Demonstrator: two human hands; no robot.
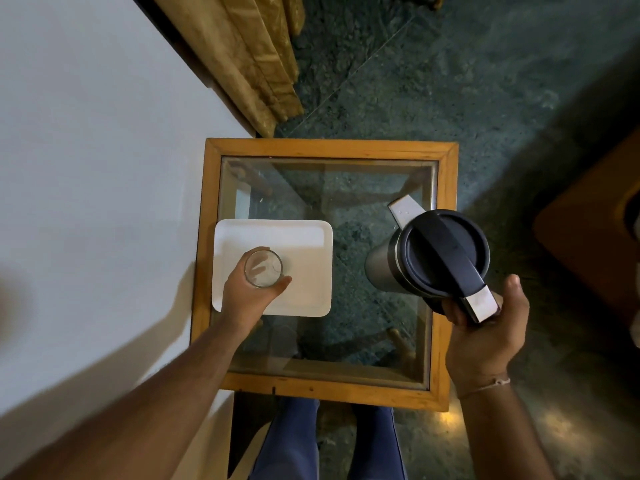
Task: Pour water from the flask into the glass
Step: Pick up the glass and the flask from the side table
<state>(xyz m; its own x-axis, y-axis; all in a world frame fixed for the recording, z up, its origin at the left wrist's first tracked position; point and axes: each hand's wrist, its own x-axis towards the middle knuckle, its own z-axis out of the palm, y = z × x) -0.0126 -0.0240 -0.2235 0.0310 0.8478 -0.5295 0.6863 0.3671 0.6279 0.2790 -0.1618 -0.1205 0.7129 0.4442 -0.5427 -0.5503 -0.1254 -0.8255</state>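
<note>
We look straight down on a small square side table with an orange wooden frame (322, 147) and a clear glass top, through which the dark speckled stone floor (450, 81) shows. On the left part of the glass lies a white rectangular tray with rounded corners (304, 244). Standing on that tray is a clear, round drinking glass (263, 269), upright, its mouth open toward us; we cannot tell whether it holds any water.

Our left hand (247, 294) reaches in from the lower left, forearm stretched diagonally across the table's near edge. Its fingers curl around the far side of the glass and the thumb presses the near right side, so the hand is wrapped around the glass.

Our right hand (485, 327) comes up from the lower right with the palm turned upward and inward. The fingers are curled around the steel-tipped end of the handle of a grey metal flask with a black lid (440, 252), the thumb standing up beside it. A thin thread bracelet (485, 388) circles the wrist. The flask is over the table's right side, well apart from the glass, its lid facing us and its black handle band running across the lid. A pale wall (86, 168) fills the left.
</note>
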